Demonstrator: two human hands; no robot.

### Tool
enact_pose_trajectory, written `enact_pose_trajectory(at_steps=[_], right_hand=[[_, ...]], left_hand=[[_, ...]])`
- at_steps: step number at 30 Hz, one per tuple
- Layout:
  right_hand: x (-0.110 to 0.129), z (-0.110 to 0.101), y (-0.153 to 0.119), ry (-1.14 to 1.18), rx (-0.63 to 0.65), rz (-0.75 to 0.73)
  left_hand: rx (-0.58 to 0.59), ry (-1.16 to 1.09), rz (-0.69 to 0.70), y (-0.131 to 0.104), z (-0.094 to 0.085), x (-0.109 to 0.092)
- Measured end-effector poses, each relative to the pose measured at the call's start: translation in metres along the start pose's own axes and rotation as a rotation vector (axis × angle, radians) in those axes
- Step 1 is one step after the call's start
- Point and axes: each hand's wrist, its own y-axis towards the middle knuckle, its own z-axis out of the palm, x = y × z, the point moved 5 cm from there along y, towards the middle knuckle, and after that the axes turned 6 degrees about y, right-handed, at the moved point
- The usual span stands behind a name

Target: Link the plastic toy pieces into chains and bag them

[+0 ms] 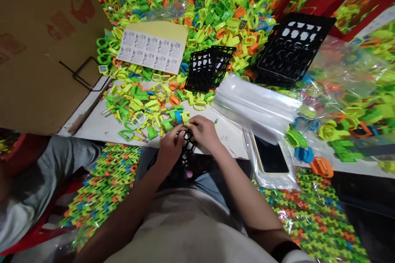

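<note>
My left hand (pixel 170 148) and my right hand (pixel 202 131) meet at the table's front edge, both closed on a black plastic lattice tray (pixel 188 146) that hangs down toward my lap. Several small plastic pieces sit at the tray's upper end, among them a blue piece (pixel 178 116) and a yellow piece (pixel 185 118). My fingertips cover part of the tray, so how the pieces sit there is partly hidden. Left of my hands lies a loose group of green, yellow and orange pieces (pixel 138 104).
Behind are a sticker sheet (pixel 152 49), black trays (pixel 208 68), (pixel 288 47) and a large pile of pieces. Clear bags (pixel 256 104) and a phone (pixel 271 156) lie at right. A cardboard box (pixel 49 61) stands left; another person's leg (pixel 61 172) is below it.
</note>
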Motion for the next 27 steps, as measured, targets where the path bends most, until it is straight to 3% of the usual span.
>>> enact_pose_trajectory(at_steps=[5,11,27], right_hand=[[0.012,0.012,-0.026,-0.02,-0.048,0.017],[0.018,0.016,-0.038,-0.034,-0.033,-0.026],[0.015,0.02,-0.036,-0.099,-0.028,-0.023]], left_hand=[[-0.084,-0.116,-0.102,-0.007,-0.004,0.015],[-0.16,-0.025,-0.067,-0.011,-0.006,0.022],[-0.039,0.215,0.109,-0.004,-0.008,0.009]])
